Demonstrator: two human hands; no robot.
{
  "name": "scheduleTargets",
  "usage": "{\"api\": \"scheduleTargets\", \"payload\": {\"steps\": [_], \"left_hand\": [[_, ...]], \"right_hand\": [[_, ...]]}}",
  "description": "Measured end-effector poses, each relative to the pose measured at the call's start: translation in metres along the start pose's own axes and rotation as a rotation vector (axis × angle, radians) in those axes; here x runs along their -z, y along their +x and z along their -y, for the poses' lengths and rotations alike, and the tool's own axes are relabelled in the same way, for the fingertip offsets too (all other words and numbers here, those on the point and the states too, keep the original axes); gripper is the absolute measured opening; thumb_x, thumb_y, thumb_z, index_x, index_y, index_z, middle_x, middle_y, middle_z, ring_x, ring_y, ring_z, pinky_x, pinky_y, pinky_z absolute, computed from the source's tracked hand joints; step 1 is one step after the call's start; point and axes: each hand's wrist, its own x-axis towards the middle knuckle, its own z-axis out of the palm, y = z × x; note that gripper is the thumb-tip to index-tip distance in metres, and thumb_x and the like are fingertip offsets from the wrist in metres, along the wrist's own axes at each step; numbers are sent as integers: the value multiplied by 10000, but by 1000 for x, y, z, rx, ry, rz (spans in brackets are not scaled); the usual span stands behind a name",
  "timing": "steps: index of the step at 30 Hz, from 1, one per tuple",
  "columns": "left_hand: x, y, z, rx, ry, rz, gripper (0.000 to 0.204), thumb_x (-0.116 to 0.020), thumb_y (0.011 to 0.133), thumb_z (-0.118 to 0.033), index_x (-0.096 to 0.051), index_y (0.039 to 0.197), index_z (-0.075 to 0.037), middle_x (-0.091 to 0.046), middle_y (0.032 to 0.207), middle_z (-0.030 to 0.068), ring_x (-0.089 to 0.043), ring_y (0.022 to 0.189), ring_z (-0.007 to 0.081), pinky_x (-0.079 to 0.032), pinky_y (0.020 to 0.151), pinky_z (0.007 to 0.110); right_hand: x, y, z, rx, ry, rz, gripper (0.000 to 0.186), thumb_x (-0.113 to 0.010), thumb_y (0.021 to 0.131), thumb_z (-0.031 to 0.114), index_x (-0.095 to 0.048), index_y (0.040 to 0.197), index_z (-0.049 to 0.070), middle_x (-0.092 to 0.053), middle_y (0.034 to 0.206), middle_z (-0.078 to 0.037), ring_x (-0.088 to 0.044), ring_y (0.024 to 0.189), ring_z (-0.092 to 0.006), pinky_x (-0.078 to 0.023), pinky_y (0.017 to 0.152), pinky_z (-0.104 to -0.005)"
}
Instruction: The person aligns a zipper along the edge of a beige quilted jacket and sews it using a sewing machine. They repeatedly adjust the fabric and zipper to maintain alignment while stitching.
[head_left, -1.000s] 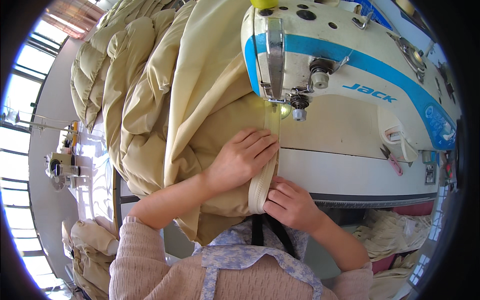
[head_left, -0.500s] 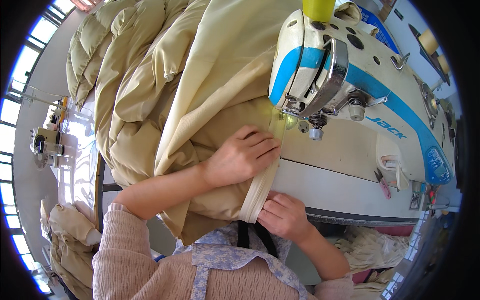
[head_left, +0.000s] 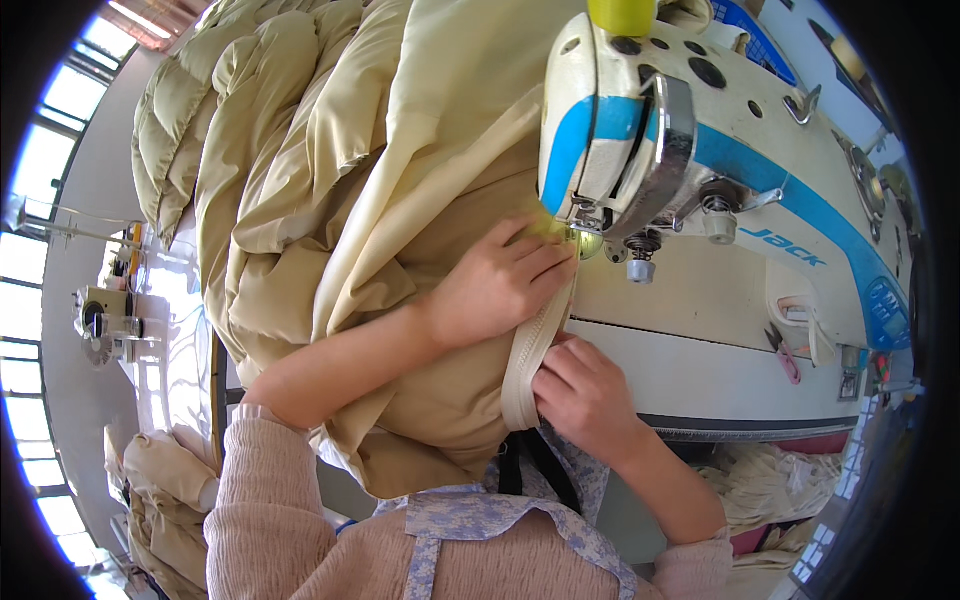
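My left hand point(head_left: 505, 275) has its bent fingers pressed together on the cream zipper tape and tan fabric point(head_left: 430, 430), just below the sewing machine's presser foot point(head_left: 585, 222). My right hand point(head_left: 585, 390), lower down, grips the edge of the zipper tape point(head_left: 525, 375), its fingertips partly hidden behind it. The zipper curves from under the needle area toward the front of the bed. The white-and-blue sewing machine point(head_left: 730, 150) stands over the work on the right, and a puffy beige garment point(head_left: 270, 150) is bunched across the left.
Pink-handled snips point(head_left: 790, 368) lie on the machine bed point(head_left: 680, 340). A blue basket point(head_left: 760, 40) is behind the machine. Another small machine point(head_left: 105, 320) stands on a glossy table at left. Beige garments point(head_left: 165, 480) are piled lower left, cream fabric point(head_left: 760, 480) lower right.
Since half a second ago both hands have moved up along the zipper, the left fingers closer to the presser foot, the right hand higher. The camera's view has also shifted over the last second.
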Motion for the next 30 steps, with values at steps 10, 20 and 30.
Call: {"api": "scheduleTargets", "payload": {"steps": [10,20,30], "left_hand": [[39,-14,-24,296,-366,39,371,-687,800,-4,-680,1171,14,-699,1217,163,-695,1057,351,-574,914,404],[15,-9,-20,-18,-120,31,202,-690,800,-106,-690,987,-31,-714,1077,79,-688,1082,247,-502,1056,480],[0,-8,-2,-17,-88,25,210,-697,808,-120,-696,1013,-75,-717,1073,40,-693,1091,209,-479,1022,473]], "right_hand": [[-8,-32,11,17,282,-114,205,-739,724,74,-730,929,74,-678,1032,-12,-683,969,-197,-593,831,-330],[-6,-33,7,12,336,12,277,-784,751,127,-777,1028,116,-727,1008,-24,-708,967,-228,-602,804,-345],[-3,-20,1,-94,320,38,337,-771,766,94,-794,1098,148,-746,1044,-42,-712,987,-245,-610,820,-362]]}}
